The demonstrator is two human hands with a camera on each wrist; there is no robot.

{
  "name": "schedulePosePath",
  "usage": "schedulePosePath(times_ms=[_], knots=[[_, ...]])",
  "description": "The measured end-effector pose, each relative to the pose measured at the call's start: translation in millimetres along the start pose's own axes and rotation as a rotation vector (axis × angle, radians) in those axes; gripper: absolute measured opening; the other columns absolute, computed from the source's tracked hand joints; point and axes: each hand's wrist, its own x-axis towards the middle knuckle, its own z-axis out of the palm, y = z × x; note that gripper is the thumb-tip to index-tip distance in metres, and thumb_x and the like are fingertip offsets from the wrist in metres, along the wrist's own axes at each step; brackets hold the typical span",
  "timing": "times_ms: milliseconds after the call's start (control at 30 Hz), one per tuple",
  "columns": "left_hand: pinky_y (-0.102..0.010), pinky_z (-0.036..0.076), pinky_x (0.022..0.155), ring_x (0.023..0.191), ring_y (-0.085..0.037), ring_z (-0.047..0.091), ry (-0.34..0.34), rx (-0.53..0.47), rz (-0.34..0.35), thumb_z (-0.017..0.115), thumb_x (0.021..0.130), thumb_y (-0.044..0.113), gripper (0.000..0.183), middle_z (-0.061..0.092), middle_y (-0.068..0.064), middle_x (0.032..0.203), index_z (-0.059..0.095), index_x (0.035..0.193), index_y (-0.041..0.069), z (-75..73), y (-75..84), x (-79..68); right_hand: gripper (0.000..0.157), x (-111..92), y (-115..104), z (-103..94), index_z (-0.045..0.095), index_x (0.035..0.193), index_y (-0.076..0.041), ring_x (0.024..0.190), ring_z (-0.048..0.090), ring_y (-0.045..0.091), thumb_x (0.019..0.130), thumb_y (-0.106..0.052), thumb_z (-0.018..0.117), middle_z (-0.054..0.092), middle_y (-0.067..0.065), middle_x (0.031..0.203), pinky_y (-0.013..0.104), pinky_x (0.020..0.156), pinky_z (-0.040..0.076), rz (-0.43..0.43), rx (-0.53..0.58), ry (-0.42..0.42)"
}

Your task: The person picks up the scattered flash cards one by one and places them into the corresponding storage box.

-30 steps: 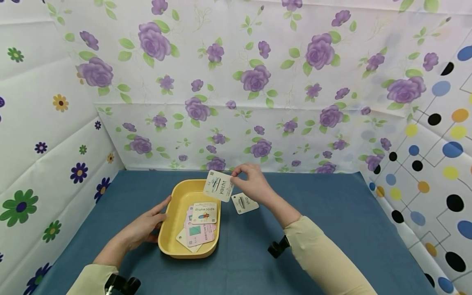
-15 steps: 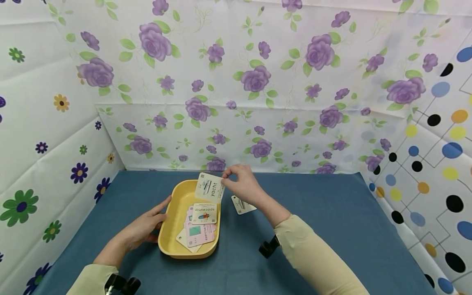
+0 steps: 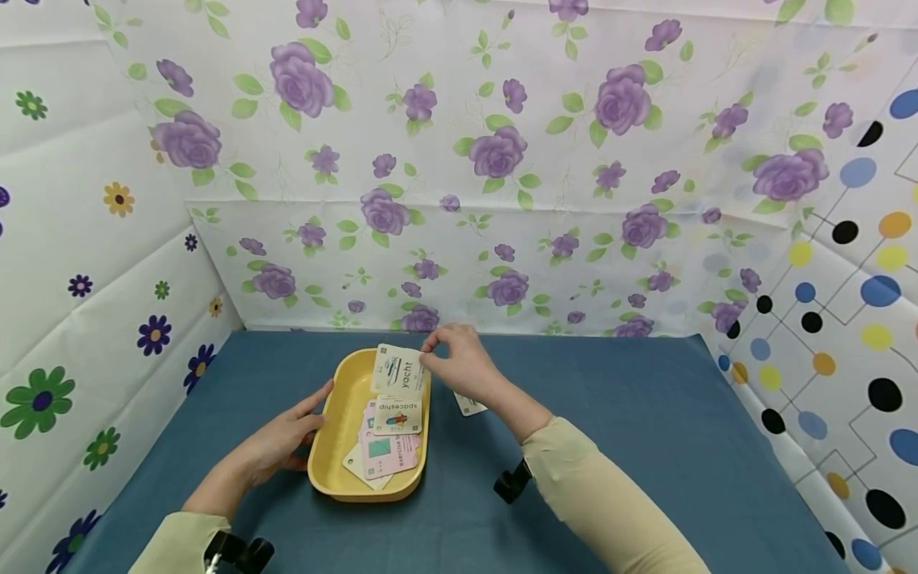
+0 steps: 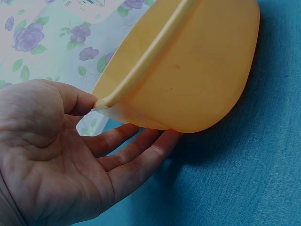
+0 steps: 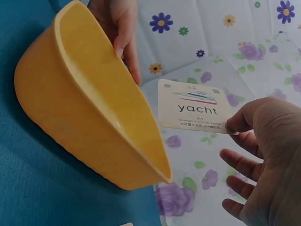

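A flash card printed "yacht" is pinched at its corner between the thumb and index finger of my right hand. In the head view it overlaps the far right part of a yellow plastic tray; in the right wrist view it is held in the air beside the rim. My left hand grips the tray's left side, with its thumb at the rim and the other fingers against the outer wall and underside. Inside the tray lie a "spaceship" card, a pink card and a partly covered white card.
Another white card lies on the blue cloth right of the tray, mostly hidden under my right wrist. The blue cloth covers the table. Patterned sheets rise at the back and both sides.
My right hand has moved left and slightly down, carrying the yacht card from the tray's right rim farther over the tray. It now covers more of the card on the cloth. My left hand stays put.
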Motion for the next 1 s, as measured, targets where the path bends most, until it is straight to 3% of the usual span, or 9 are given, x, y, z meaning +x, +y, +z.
schedulePosePath(times_ms=[300,733,1000], knots=[[-0.049,0.056,0.079,0.113,-0.031,0.06,0.0,0.0,0.001,0.044,0.111,0.027,0.065,0.026,-0.025,0.161,0.01,0.165,0.041,-0.5,0.6,0.4,0.011,1,-2,13.0,0.069,0.096,-0.023,0.143,0.036,0.032,0.099,-0.032,0.063,0.062,0.001,0.128,0.055,0.112,0.033,-0.015,-0.112,-0.027],[-0.049,0.056,0.078,0.111,-0.031,0.062,-0.002,-0.015,0.011,0.043,0.111,0.027,0.064,0.03,-0.026,0.159,0.011,0.165,0.04,0.3,-0.3,0.0,0.009,2,-8,25.0,0.07,0.095,-0.023,0.14,0.039,0.031,0.097,-0.029,0.064,0.062,0.001,0.124,0.053,0.116,0.028,-0.056,-0.219,-0.083],[-0.049,0.056,0.078,0.112,-0.031,0.061,0.001,-0.009,0.013,0.043,0.111,0.027,0.064,0.028,-0.026,0.16,0.011,0.165,0.041,0.2,-0.7,-0.3,0.009,6,-13,28.7,0.07,0.097,-0.023,0.129,0.044,0.026,0.097,-0.028,0.062,0.062,0.0,0.124,0.046,0.114,0.033,-0.08,-0.283,-0.142]])
